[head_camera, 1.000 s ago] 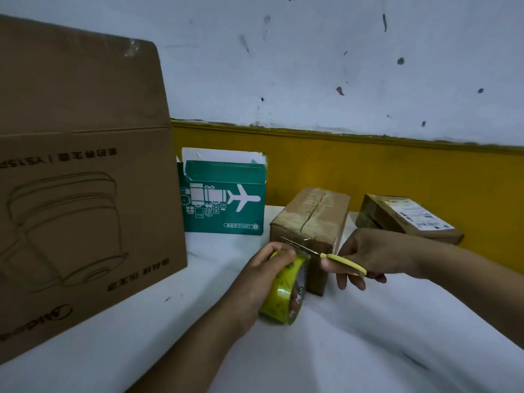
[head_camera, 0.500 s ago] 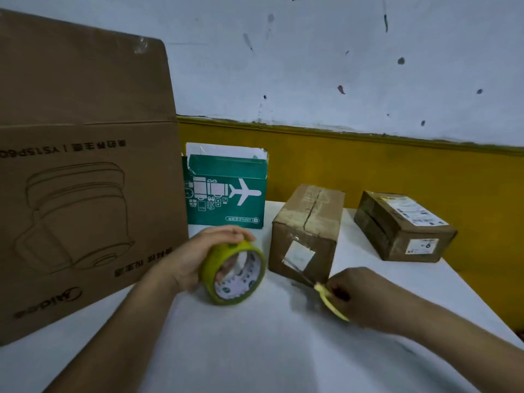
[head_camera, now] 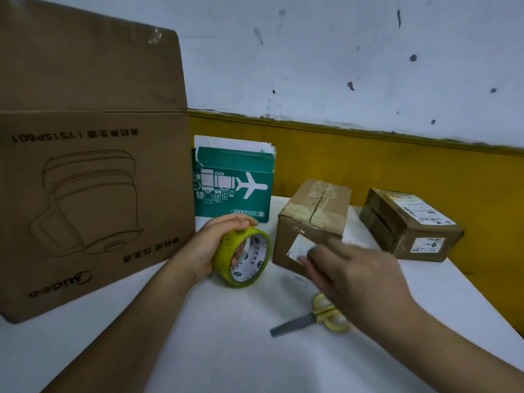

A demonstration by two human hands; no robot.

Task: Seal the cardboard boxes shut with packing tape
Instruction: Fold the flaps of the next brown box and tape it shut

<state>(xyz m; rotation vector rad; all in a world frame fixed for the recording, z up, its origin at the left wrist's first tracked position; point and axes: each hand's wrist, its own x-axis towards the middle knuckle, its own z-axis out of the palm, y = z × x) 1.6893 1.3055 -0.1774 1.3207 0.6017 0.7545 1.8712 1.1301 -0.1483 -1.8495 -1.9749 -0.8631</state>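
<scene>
My left hand (head_camera: 215, 245) grips a yellow roll of packing tape (head_camera: 243, 258) that stands on edge on the white table (head_camera: 226, 350). Just right of the roll sits a small brown cardboard box (head_camera: 314, 217) with tape along its top seam and a white label on its near face. My right hand (head_camera: 354, 275), blurred, hovers with straight fingers in front of that box and holds nothing. Yellow-handled scissors (head_camera: 312, 321) lie flat on the table below it.
A large brown carton (head_camera: 85, 171) with one flap raised stands at the left. A green box with an airplane print (head_camera: 232, 185) is behind the tape roll. Another brown box with labels (head_camera: 411, 222) sits at the right, near the table's edge and the yellow wall.
My right hand has let go of the scissors, which now lie on the table, and has lifted toward the small box. My left hand still holds the tape roll, slightly left of the box.
</scene>
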